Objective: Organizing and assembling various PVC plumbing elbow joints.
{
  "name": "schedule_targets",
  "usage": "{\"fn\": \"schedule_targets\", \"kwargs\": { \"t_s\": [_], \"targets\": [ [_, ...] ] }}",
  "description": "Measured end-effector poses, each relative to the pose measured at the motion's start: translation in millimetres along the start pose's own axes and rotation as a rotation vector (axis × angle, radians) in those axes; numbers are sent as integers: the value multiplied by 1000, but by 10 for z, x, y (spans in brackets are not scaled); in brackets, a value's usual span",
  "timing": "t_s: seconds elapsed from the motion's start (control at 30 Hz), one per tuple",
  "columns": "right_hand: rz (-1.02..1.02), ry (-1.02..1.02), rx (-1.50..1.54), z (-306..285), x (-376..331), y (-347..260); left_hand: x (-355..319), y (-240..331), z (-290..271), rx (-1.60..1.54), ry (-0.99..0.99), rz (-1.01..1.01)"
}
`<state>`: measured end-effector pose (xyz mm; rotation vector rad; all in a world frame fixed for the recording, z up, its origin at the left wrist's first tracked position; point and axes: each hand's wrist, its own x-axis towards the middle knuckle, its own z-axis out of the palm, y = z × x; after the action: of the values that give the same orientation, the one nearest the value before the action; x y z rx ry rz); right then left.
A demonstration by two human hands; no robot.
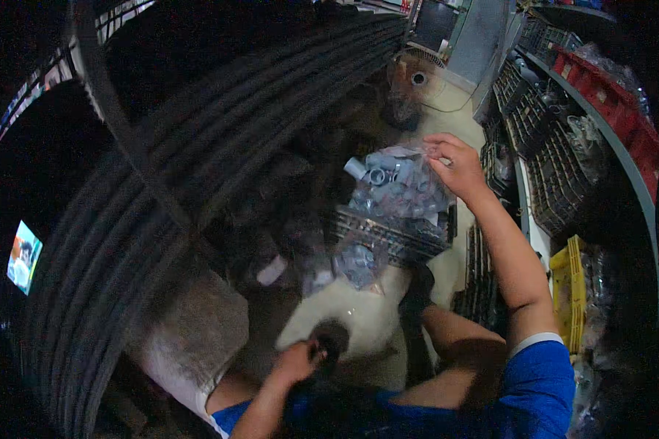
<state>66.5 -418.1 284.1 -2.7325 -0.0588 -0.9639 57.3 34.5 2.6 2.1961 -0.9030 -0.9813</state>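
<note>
Fingers of the right hand (455, 167) pinch the top of a clear plastic bag of grey pipe pieces (401, 192) over a black wire basket (388, 240). Left hand (294, 362) grips a dark round thing (332, 338). Lifting needs a firm pinch.

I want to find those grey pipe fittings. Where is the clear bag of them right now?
In the head view the clear bag of grey fittings sits right of centre, atop a black wire basket, with the right hand pinching its top corner.
</note>
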Motion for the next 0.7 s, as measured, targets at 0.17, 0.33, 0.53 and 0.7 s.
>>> {"fn": "schedule_targets", "kwargs": {
  "t_s": [0.17, 0.33, 0.53, 0.7],
  "targets": [
    [-13, -107, 140, -204, -334, -899, -37, 199, -228, -331, 247, 105],
    [56, -308, 295, 81, -1042, -1436, 56, 388, -371, -732, 376, 530],
    [80, -498, 501, 1409, -2422, -1608, 434, -814, 379, -593, 373, 135],
    [340, -539, 602, 1808, -3047, -1905, 218, -236, 213, -245, 209, -19]
  ]
}}
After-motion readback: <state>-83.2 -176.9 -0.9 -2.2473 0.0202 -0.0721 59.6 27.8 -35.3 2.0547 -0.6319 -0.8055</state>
